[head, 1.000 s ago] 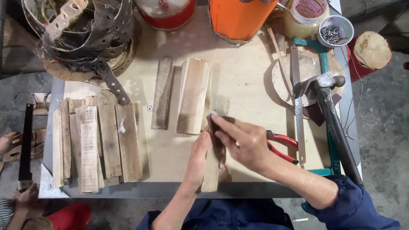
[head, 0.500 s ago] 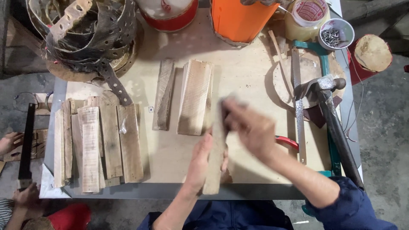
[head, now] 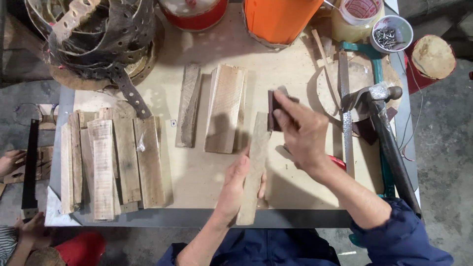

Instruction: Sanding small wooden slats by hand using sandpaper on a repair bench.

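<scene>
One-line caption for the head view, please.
Left hand steadies a wooden slat on the workbench while right hand holds a dark sanding block at its far end.

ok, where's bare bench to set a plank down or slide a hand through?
Free: the pale benchtop between the stacked wooden slats and the narrow plank under the left hand; also the strip below the orange bucket. Crowded: right edge, with hammer, metal file and green-framed saw, and the coiled perforated strapping.

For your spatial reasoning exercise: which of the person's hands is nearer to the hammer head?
Right. The right hand, holding a dark sanding block, sits just left of the hammer head; the left hand grips the wooden slat farther down-left.
</scene>
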